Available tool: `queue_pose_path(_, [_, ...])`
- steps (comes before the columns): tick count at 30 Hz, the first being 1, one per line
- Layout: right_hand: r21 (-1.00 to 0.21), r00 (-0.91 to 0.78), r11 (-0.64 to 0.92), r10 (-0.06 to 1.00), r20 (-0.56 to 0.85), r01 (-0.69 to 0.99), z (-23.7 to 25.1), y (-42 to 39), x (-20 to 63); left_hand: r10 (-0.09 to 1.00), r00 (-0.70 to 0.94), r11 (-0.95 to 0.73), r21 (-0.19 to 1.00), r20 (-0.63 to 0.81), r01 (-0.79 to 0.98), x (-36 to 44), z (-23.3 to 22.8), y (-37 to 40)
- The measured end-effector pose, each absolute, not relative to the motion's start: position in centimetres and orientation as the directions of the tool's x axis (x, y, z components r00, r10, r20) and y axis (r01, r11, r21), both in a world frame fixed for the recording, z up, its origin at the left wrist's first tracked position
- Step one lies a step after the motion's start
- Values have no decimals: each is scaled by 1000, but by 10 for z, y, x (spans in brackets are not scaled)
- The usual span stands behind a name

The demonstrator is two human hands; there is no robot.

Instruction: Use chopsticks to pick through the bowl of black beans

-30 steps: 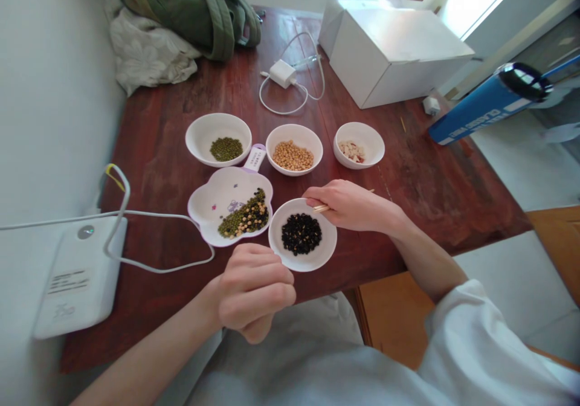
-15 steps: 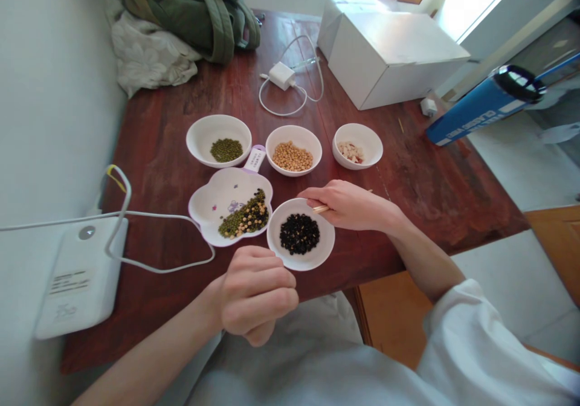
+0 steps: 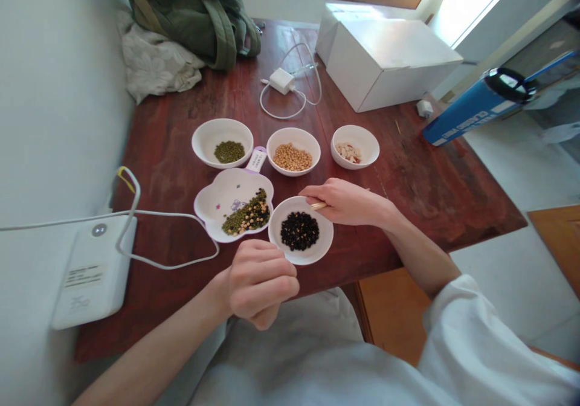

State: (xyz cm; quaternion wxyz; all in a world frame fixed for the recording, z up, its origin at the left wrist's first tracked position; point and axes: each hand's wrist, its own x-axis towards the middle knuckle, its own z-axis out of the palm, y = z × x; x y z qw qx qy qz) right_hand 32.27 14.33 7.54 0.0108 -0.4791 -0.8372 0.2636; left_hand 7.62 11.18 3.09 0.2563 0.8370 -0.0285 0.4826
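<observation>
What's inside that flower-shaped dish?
The flower-shaped dish holds a mixed heap of green, dark and pale beans on its right side; whatever lies under the heap is covered.

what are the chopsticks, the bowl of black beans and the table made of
Chopsticks in the right hand: pale tan and matte, likely bamboo or wood. Bowl of black beans: smooth glossy white, probably glazed ceramic, possibly melamine. Table: reddish-brown wood with visible grain and plank seams, worn finish.

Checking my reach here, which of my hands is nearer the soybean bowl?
Right. The right hand lies just in front of the soybean bowl; the left hand sits farther back at the table edge.
</observation>
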Motion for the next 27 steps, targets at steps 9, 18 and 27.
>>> queue_pose_path(9, [-447,-545,406,803,-241,797,76,142,323,176,547,-873,386,818,-297,76,32,111])
queue_pose_path(18, [-475,-553,400,798,-241,784,75,144,324,192,564,-874,401,803,-274,76,34,109])
queue_pose_path(27, [-471,-557,412,800,-224,780,74,143,324,140,590,-898,353,795,-263,77,38,106])
